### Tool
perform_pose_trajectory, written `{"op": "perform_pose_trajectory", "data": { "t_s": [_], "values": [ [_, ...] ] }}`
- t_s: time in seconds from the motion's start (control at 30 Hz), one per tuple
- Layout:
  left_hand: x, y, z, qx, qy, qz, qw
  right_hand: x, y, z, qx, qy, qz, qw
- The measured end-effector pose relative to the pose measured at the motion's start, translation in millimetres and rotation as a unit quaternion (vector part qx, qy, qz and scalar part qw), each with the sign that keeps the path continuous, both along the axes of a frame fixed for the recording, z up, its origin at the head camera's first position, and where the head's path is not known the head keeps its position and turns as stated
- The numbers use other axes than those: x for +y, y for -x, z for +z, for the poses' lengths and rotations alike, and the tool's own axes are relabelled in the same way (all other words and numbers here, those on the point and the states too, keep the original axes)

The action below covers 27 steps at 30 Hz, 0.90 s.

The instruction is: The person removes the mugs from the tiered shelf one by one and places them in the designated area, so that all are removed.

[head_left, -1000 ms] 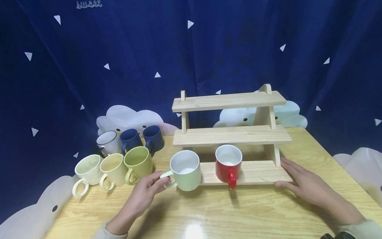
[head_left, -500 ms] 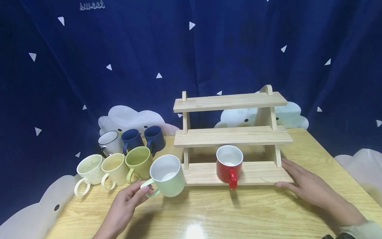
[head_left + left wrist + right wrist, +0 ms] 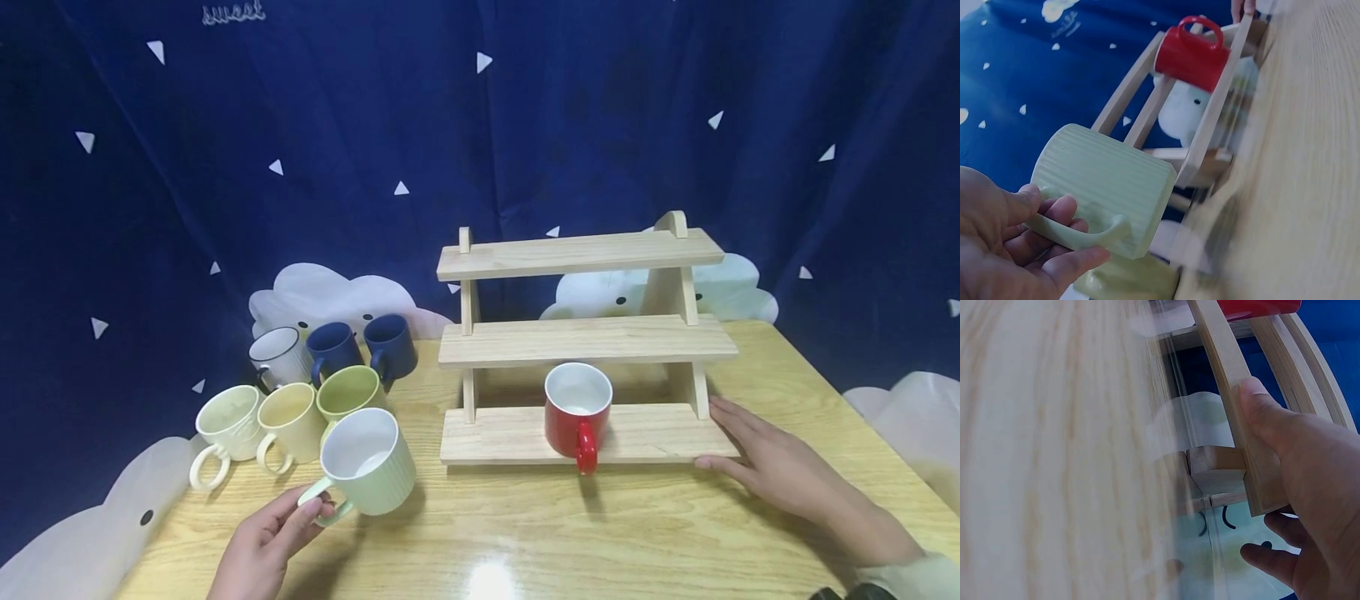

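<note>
My left hand (image 3: 258, 542) pinches the handle of a ribbed pale green mug (image 3: 375, 479), which is tilted and held over the table in front of the other mugs. In the left wrist view the mug (image 3: 1107, 178) shows its ribbed side, with thumb and fingers round the handle. At the right end of a three-tier wooden display rack (image 3: 487, 437), my right hand (image 3: 787, 479) holds the lowest shelf, thumb on its front edge and fingers along its end. A red mug (image 3: 567, 429) stands on that shelf, handle to the front.
Left on the table stand a cream mug (image 3: 232, 433), a yellow mug (image 3: 296, 433) and an olive-green mug (image 3: 348, 392), partly hidden. Behind them are a white mug with dark rim (image 3: 281, 358) and two navy mugs (image 3: 393, 350). A dark blue curtain (image 3: 337, 100) hangs behind.
My left hand has carried the pale green mug from the left end of the lowest shelf leftward and nearer to me. The right hand stays on the rack.
</note>
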<state>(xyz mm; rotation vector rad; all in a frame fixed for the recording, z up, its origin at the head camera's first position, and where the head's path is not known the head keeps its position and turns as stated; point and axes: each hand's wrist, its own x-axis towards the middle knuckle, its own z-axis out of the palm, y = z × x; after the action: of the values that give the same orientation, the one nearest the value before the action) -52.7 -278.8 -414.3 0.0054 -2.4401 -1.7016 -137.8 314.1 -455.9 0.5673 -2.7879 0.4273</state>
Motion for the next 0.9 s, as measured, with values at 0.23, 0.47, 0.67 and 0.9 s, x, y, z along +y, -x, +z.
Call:
{"op": "perform_pose_trajectory", "data": {
  "t_s": [0.23, 0.47, 0.67, 0.9],
  "values": [
    [-27.7, -12.6, -15.7, 0.006, -0.037, 0.027, 0.9989, -2.8, 1.1, 1.0, -0.006, -0.002, 0.001, 1.0000],
    [-60.5, -23.5, -30.4, 0.029, -0.069, 0.034, 0.9966, -5.0, 3.2, -1.1, -0.003, 0.003, 0.007, 1.0000],
    [-92.9, -29.7, -46.5, 0.122, -0.167, -0.046, 0.9773, -4.8, 3.3, -2.2, -0.005, 0.006, 0.004, 1.0000],
    [-135.6, -30.8, -46.1, 0.103, -0.202, -0.074, 0.9711, 0.4, 2.5, -2.7, -0.014, 0.013, -0.001, 0.9998]
  ]
}}
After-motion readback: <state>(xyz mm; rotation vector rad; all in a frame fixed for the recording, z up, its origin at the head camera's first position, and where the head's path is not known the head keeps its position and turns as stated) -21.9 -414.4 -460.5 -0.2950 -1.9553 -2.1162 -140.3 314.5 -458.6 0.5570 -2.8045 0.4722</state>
